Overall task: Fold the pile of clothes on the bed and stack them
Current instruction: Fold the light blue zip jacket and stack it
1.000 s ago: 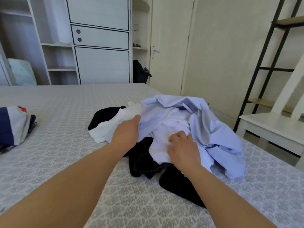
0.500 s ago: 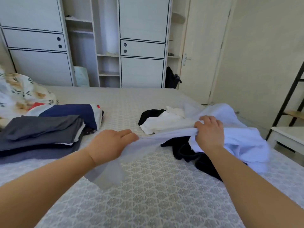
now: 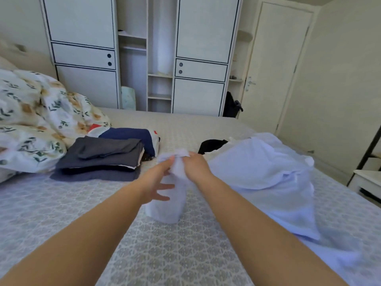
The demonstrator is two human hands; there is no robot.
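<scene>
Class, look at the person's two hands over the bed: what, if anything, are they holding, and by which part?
Both hands, left hand and right hand, hold the light blue shirt by a bunched upper edge, which hangs down between them.

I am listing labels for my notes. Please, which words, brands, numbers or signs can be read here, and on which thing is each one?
None can be read. The navy, white and red folded garment shows colour blocks only. The light blue shirt shows no label.
</scene>
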